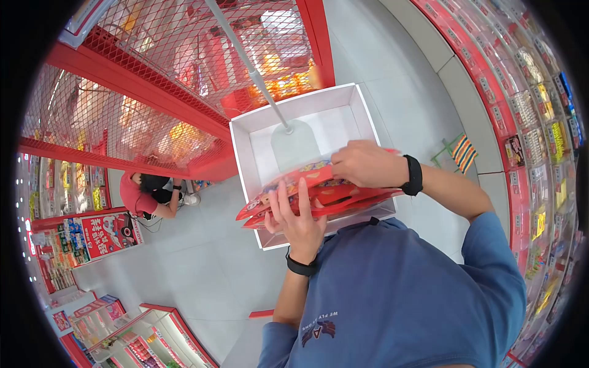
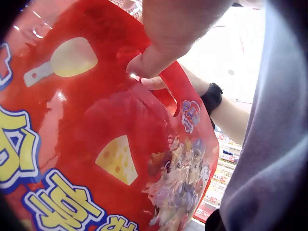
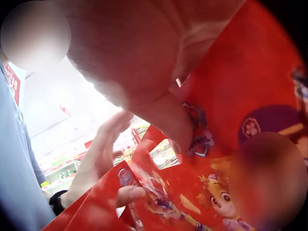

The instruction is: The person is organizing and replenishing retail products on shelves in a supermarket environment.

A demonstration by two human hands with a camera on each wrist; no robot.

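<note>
Several flat, glossy red bags (image 1: 331,195) with handle holes and cartoon prints are held over a white box (image 1: 366,116). From the near left, the left hand (image 1: 296,216) grips them with its fingers spread across them. In the left wrist view its thumb lies by the handle hole of a red bag (image 2: 115,110). The right hand (image 1: 365,162) pinches the upper edge of the bags, fingers bent. In the right wrist view, the right hand (image 3: 139,62) covers part of a red bag (image 3: 221,86), its thumb beside the handle hole; a left-hand digit shows at another bag's opening.
A grey pole on a flat base (image 1: 294,147) stands in the box. Red mesh cages (image 1: 147,67) rise beyond it at the left. Another person (image 1: 147,195) crouches at the left. Shelves (image 1: 521,141) line the right, near a striped folding stool (image 1: 464,153).
</note>
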